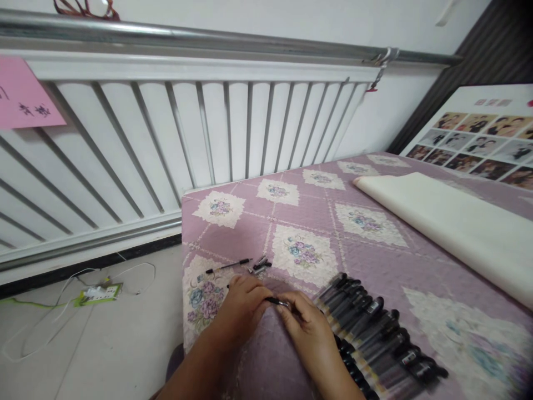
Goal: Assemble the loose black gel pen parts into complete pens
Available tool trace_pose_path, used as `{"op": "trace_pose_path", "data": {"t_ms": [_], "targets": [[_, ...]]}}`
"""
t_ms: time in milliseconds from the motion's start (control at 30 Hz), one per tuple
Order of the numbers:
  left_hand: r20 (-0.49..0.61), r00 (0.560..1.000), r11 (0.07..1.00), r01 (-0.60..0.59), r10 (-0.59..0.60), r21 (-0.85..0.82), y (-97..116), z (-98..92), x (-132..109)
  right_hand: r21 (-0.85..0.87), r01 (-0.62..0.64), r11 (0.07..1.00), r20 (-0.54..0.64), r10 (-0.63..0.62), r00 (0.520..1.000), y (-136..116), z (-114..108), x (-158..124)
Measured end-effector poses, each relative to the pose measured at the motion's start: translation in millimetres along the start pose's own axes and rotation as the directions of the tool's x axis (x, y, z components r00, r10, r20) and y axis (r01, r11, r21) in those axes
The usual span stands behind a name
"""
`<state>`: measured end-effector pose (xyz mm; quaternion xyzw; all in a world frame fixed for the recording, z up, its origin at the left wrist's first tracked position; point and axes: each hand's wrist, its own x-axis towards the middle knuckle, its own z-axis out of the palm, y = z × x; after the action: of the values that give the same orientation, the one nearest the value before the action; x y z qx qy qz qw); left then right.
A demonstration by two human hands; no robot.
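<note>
My left hand (245, 303) is closed around a black pen (272, 300), whose dark front end and silvery tip point right. The fingers of my right hand (306, 322) are pinched at that silvery end, so the pen bridges both hands. Just beyond them, another pen (228, 266) lies on the flowered cover, with a few small dark and clear pen parts (260, 264) beside it. To the right of my right hand, several black-capped clear pens (377, 319) lie in a row. My right forearm partly hides a second dark line of them.
The purple quilted cover (300, 216) spreads over a bed-like surface, its left edge above the tiled floor. A folded cream sheet (449, 228) and a photo board (478, 133) lie right. A white radiator (237, 128) stands behind. A power strip (97, 294) with cables is on the floor.
</note>
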<state>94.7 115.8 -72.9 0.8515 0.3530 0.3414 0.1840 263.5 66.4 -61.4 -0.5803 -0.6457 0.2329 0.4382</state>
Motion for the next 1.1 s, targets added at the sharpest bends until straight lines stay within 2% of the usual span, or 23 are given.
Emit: {"op": "trace_pose_path", "data": {"t_ms": [333,500,700,900,1033,1100], "targets": [[-0.058,0.996,0.997,-0.07,0.071,0.022,-2.2,2.5,-1.3,-0.125,0.04,0.991,0.017,-0.038,0.999,-2.0,-0.7,-3.1],[-0.084,0.995,0.999,-0.043,0.045,0.033,-4.0,1.6,-1.6,-0.118,0.013,0.993,-0.058,-0.02,0.998,-0.7,0.9,-4.9],[-0.053,0.998,0.999,-0.031,0.033,0.035,-2.5,0.8,-1.8,-0.093,0.01,0.996,0.01,-0.009,1.0,-2.8,0.8,-2.2],[-0.062,0.997,0.999,-0.034,0.036,0.033,-3.7,1.5,-1.8,-0.076,-0.023,0.997,-0.052,0.019,0.998,-2.9,-0.5,-3.8],[-0.061,0.997,0.999,-0.034,0.036,0.031,-3.1,1.3,-1.7,-0.072,-0.019,0.997,0.004,0.019,1.0,-3.5,-0.5,-3.7],[-0.062,0.997,0.999,-0.038,0.04,0.032,-2.8,1.5,-1.7,-0.069,-0.032,0.997,-0.005,0.032,0.999,-3.2,-0.5,-4.1]]}}
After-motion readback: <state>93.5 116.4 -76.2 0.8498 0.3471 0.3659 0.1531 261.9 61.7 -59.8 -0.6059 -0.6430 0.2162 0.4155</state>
